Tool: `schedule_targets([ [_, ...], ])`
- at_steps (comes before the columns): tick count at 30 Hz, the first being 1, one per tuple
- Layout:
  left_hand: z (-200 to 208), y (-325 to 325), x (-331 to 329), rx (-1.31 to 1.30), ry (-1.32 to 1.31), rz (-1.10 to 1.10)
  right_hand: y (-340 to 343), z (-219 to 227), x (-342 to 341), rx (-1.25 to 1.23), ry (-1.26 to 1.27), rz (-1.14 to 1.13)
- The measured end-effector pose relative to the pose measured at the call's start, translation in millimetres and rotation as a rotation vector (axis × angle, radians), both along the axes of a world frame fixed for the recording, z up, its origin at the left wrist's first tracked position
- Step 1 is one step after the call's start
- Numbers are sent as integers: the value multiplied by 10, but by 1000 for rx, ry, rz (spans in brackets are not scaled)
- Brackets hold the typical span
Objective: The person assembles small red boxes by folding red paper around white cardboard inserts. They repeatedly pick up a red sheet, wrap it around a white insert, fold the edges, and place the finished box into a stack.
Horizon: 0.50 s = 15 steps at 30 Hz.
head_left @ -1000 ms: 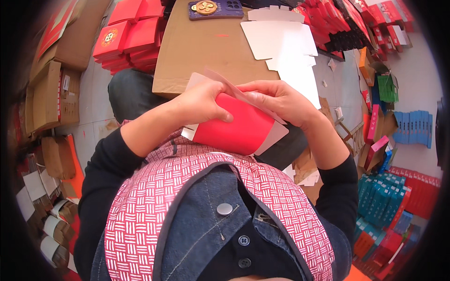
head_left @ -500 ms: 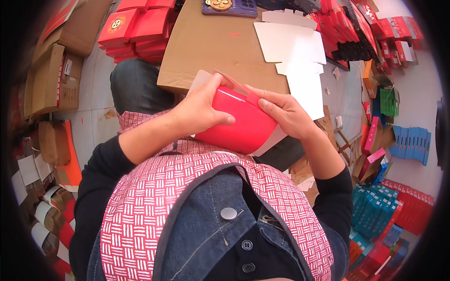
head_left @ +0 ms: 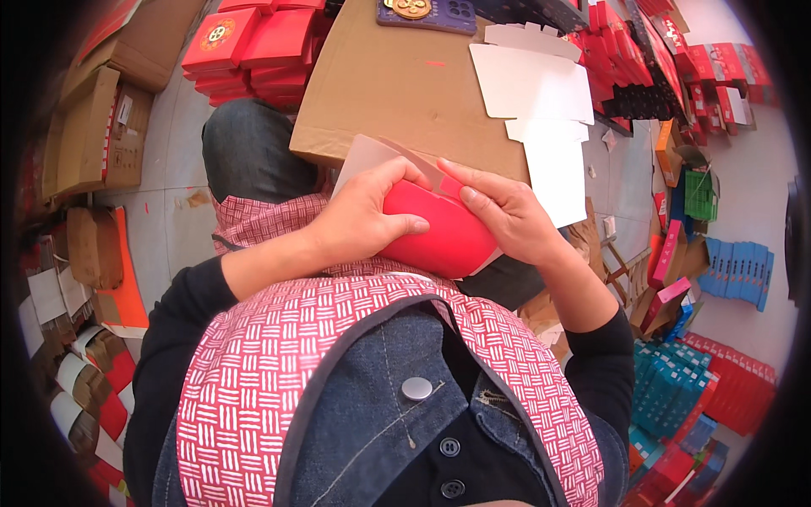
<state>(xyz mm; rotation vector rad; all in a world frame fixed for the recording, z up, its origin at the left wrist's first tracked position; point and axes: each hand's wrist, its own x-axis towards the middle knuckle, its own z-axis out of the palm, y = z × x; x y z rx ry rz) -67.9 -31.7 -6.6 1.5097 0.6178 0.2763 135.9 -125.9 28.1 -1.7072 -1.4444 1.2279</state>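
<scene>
Above my lap I hold a red cardboard box sheet (head_left: 443,232), glossy red on the side facing me and pale on its inner face. It is bent into a curve, with its flaps pointing away from me. My left hand (head_left: 363,211) grips its left part, the thumb lying on the red face and the fingers behind. On the right, my right hand (head_left: 500,205) pinches a small red flap at the upper edge between thumb and fingers. Beyond my hands, a white die-cut cardboard blank (head_left: 541,110) lies on a brown carton (head_left: 405,80).
A phone in a dark case (head_left: 427,15) lies at the carton's far edge. Stacks of red boxes (head_left: 274,38) stand at the far left, beside my knee. Open brown cartons (head_left: 89,139) line the left. A green basket (head_left: 701,188) and blue boxes (head_left: 735,269) sit on the right.
The red box sheet has tilted, so less of its red face shows and its pale flap stands further out. Both hands have kept hold, shifting only slightly.
</scene>
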Motion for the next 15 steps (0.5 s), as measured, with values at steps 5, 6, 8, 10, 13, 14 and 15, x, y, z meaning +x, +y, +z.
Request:
schedule_targets([
  [5,-43,1,-25,11,26,22,-25,-44,-4,62,-51,35],
  [6,-50,2,-30,20,24,25,-38,-55,3,77,-40,24],
  [8,-72,-1,-40,37,23,35,-37,-35,2,52,-98,56],
  [10,-31,0,-34,23,8,31,-21,-17,-11,49,-142,71],
  [13,-35,-12,-29,36,0,46,14,6,-45,58,-183,80],
  [14,-40,-15,-30,47,0,56,16,24,-53,47,-196,90],
  [15,-35,-20,-32,57,-9,69,13,33,-58,37,-209,100],
])
